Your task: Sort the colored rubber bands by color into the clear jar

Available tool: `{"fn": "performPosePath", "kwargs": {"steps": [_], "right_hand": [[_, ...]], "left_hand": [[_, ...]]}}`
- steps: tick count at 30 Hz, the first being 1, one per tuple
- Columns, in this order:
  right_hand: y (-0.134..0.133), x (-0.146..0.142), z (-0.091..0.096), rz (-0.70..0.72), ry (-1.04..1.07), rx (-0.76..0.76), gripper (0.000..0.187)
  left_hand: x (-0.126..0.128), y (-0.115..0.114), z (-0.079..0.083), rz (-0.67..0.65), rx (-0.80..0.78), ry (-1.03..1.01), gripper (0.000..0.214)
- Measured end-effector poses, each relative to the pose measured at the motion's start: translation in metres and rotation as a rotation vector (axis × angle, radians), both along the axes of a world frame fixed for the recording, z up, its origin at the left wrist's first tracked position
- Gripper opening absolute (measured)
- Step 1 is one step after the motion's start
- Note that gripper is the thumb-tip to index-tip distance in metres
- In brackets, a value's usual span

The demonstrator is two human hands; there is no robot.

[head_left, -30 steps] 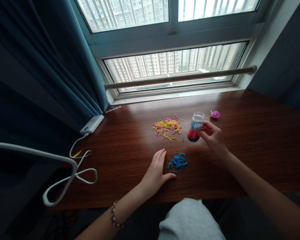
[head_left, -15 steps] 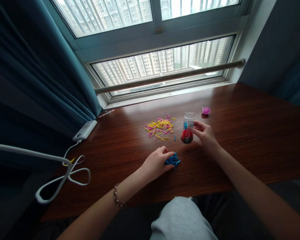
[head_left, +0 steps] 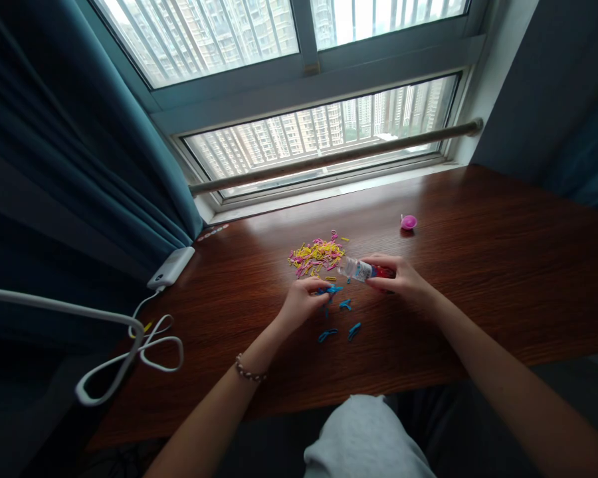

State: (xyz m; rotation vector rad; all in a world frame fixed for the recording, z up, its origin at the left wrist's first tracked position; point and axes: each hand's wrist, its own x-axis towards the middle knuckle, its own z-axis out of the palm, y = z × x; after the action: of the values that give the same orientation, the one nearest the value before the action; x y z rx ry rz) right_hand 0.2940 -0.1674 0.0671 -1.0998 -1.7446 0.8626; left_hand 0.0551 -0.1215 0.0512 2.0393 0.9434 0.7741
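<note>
My left hand [head_left: 306,302] pinches a bunch of small blue loops [head_left: 335,289], which look like elastic bands or clips. A few more blue loops [head_left: 354,330] lie scattered on the table below it. In my right hand [head_left: 398,277] is a small clear plastic bottle [head_left: 359,269], tipped on its side with its open mouth pointing left toward the bunch. Red pieces show in the bottle's base, partly covered by my fingers. Just beyond my hands, a pile of yellow and pink loops [head_left: 316,255] is spread on the wood.
A pink cap-like piece [head_left: 408,222] sits at the back right of the brown wooden table [head_left: 498,265]. On the left are a white box [head_left: 172,267] and its looped white cable [head_left: 159,342]. A window with a rail [head_left: 339,158] runs along the back.
My right hand has tilted the bottle from upright onto its side, mouth to the left. My left hand has lifted a bunch of blue loops and moved farther from me, leaving several loops behind.
</note>
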Motion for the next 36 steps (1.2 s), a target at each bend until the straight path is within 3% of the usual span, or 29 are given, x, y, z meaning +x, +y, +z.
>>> {"fn": "performPosePath", "kwargs": {"steps": [5,9,13,19,21,26,28,36], "right_hand": [[-0.003,-0.003,0.000,0.100,-0.170,0.038,0.037],[-0.003,-0.009,-0.005,0.113,-0.254,0.158,0.039],[-0.003,-0.013,-0.008,0.105,-0.294,0.230,0.040],[-0.003,-0.016,-0.009,0.107,-0.291,0.250,0.042],[-0.004,-0.017,-0.009,0.099,-0.273,0.245,0.041],[-0.004,-0.016,-0.008,0.062,-0.241,0.212,0.038],[-0.004,-0.015,-0.008,0.060,-0.231,0.201,0.038],[-0.005,-0.016,-0.007,0.110,-0.198,0.181,0.039]], "left_hand": [[-0.004,0.000,0.001,0.124,-0.074,-0.232,0.017],[0.000,-0.013,0.001,0.121,0.064,-0.198,0.015],[0.002,-0.021,0.000,0.207,0.203,-0.166,0.013],[0.002,-0.022,0.005,0.143,0.421,-0.140,0.006],[0.002,-0.022,0.006,0.153,0.383,-0.163,0.009],[0.005,-0.028,0.008,0.106,0.056,-0.348,0.023],[0.005,-0.029,0.010,0.080,0.004,-0.402,0.022],[0.001,-0.023,0.011,0.138,0.293,-0.255,0.006]]}}
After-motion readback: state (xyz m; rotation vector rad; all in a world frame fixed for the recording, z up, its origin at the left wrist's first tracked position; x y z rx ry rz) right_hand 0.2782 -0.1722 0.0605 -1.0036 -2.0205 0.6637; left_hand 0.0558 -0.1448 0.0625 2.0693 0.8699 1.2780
